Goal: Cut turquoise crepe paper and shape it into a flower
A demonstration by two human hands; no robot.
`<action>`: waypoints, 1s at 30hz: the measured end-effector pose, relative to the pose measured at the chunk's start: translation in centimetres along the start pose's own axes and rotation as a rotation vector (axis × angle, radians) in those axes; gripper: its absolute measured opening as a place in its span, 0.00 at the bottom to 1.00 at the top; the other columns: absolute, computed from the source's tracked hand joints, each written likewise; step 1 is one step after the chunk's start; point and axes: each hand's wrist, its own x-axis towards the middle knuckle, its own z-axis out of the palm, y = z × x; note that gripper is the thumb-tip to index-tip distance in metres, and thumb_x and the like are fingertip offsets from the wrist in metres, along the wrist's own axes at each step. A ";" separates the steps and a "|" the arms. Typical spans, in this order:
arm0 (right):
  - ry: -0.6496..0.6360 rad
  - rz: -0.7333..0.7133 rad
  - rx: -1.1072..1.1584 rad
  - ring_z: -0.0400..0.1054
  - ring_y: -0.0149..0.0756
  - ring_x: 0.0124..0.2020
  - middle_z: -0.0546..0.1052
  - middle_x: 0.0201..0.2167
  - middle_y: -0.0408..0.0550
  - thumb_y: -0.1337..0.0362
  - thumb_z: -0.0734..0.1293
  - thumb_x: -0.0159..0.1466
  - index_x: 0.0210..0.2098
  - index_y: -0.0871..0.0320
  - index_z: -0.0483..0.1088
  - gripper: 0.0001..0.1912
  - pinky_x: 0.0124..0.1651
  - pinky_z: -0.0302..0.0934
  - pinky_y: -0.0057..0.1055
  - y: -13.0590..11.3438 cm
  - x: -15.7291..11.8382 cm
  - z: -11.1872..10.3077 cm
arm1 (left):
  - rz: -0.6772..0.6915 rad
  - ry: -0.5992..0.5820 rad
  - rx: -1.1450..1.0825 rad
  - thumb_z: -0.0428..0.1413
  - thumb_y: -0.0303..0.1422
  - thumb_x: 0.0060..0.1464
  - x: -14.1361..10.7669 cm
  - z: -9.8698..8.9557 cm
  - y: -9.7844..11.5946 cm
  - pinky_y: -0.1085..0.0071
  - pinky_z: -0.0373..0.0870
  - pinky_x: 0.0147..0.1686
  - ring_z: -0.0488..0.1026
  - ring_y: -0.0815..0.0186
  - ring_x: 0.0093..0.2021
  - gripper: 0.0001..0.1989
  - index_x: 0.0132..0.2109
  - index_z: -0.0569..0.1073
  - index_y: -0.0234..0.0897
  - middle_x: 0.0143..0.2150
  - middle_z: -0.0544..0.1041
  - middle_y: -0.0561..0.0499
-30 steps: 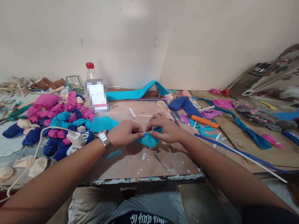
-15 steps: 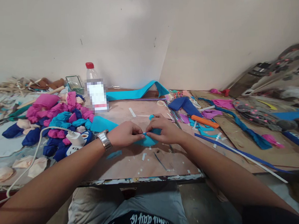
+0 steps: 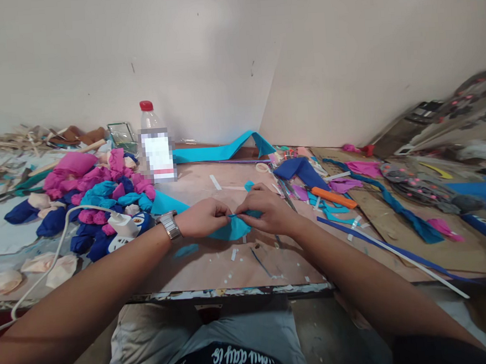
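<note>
Though cluttered, a tabletop [image 3: 216, 270] beneath a pale wall [image 3: 201, 57], left fingers [image 3: 222, 222], right fingers [image 3: 254, 221] tight on turquoise material [image 3: 235, 230].

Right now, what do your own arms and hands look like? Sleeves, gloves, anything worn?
No gloves on either hand. Left hand: silver-coloured metal watch with a link band at the wrist. Right hand: nothing on the wrist. Both forearms uncovered; a dark, near-black sleeve shows on the right upper arm. Left sleeve: too little in view to tell.
</note>
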 end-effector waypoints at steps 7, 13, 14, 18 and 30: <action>0.009 -0.045 -0.056 0.74 0.37 0.35 0.81 0.30 0.45 0.63 0.67 0.68 0.38 0.53 0.77 0.06 0.53 0.55 0.43 -0.2 0.0 0.0 | -0.063 -0.018 -0.058 0.50 0.32 0.54 0.1 -0.3 -0.1 0.70 0.61 0.31 0.66 0.66 0.32 0.11 0.34 0.77 0.34 0.29 0.73 0.52; 0.022 -0.061 -0.084 0.75 0.37 0.35 0.82 0.31 0.46 0.62 0.66 0.69 0.37 0.53 0.77 0.08 0.53 0.57 0.44 -0.4 0.1 -0.2 | -0.032 0.030 -0.070 0.51 0.47 0.62 0.3 0.1 -0.5 0.69 0.58 0.30 0.62 0.68 0.30 0.21 0.32 0.74 0.34 0.27 0.69 0.53; 0.019 -0.060 -0.083 0.75 0.38 0.35 0.82 0.31 0.46 0.61 0.66 0.70 0.37 0.53 0.77 0.08 0.53 0.57 0.44 -0.4 0.1 -0.2 | -0.028 0.031 -0.077 0.51 0.47 0.62 0.3 0.1 -0.6 0.70 0.57 0.29 0.61 0.68 0.29 0.20 0.31 0.73 0.34 0.26 0.67 0.54; 0.026 -0.072 -0.081 0.75 0.37 0.34 0.82 0.31 0.46 0.61 0.66 0.70 0.38 0.53 0.77 0.07 0.53 0.58 0.44 -0.5 0.1 -0.3 | -0.026 0.060 -0.086 0.52 0.46 0.62 0.4 0.1 -0.7 0.70 0.56 0.29 0.60 0.69 0.29 0.20 0.31 0.72 0.35 0.26 0.65 0.55; 0.041 -0.038 -0.072 0.74 0.37 0.35 0.82 0.31 0.45 0.62 0.68 0.68 0.38 0.54 0.78 0.06 0.55 0.56 0.44 -0.7 0.2 -0.3 | -0.010 0.109 -0.061 0.54 0.43 0.61 0.4 0.2 -0.5 0.72 0.56 0.28 0.61 0.70 0.28 0.17 0.34 0.77 0.33 0.26 0.70 0.54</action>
